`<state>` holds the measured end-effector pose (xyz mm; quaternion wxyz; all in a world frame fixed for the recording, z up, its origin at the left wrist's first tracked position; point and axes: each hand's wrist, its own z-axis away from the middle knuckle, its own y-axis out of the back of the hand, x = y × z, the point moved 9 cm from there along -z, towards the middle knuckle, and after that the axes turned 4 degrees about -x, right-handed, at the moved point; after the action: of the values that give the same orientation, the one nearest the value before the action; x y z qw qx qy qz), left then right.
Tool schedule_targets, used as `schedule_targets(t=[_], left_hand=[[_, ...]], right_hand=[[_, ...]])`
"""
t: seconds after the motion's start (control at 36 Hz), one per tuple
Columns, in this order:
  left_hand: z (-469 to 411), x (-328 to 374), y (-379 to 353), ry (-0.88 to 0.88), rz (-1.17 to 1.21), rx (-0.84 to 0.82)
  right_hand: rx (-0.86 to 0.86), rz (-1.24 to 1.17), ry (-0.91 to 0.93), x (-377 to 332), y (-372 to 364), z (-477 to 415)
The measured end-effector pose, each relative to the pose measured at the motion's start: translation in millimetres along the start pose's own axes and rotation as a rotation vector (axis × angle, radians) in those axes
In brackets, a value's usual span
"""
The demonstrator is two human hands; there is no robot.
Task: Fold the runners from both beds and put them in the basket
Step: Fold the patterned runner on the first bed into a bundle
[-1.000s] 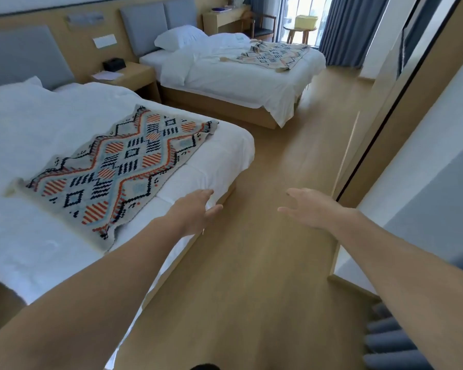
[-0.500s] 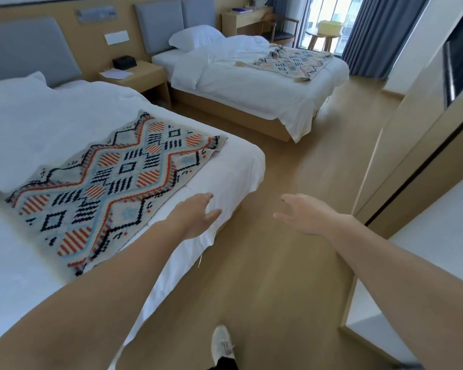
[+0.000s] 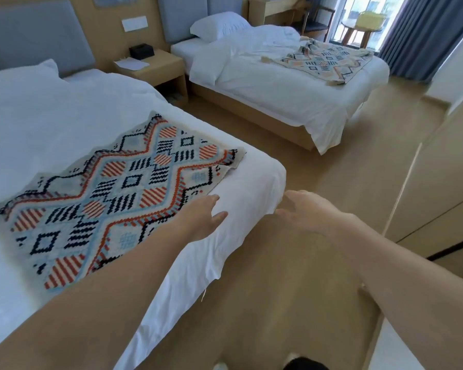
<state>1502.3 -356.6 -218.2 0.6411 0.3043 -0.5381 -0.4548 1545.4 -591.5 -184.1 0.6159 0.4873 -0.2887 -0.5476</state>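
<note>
Two bare forearms enter from the lower corners of the frame, no sleeves visible on either. Left hand (image 3: 202,220) bare: no glove, no ring, no watch or band seen at the wrist. Right hand (image 3: 312,213) bare too, nothing worn on fingers or wrist, edges slightly motion-blurred. At the bottom centre of the frame, a dark trouser leg (image 3: 304,365) shows as a small rounded patch, with a white shoe (image 3: 221,366) just left of it, mostly cut off by the frame edge.
</note>
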Motion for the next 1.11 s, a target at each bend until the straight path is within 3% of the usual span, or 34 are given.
schedule_targets(t=[0.53,0.69,0.89,1.11], left_hand=[[-143,-19,34,0.381,0.024,0.123],[-161,-19,27,0.489,0.054,0.084],[-190,-54,36,0.570,0.112,0.112],[-258,-129,53,0.623,0.131,0.109]], right_hand=[[-0.116,0.174,0.397,23,69,-233],[-0.150,0.213,0.495,16,79,-280],[-0.180,0.285,0.588,-21,87,-332],[-0.245,0.319,0.560,-62,88,-407]])
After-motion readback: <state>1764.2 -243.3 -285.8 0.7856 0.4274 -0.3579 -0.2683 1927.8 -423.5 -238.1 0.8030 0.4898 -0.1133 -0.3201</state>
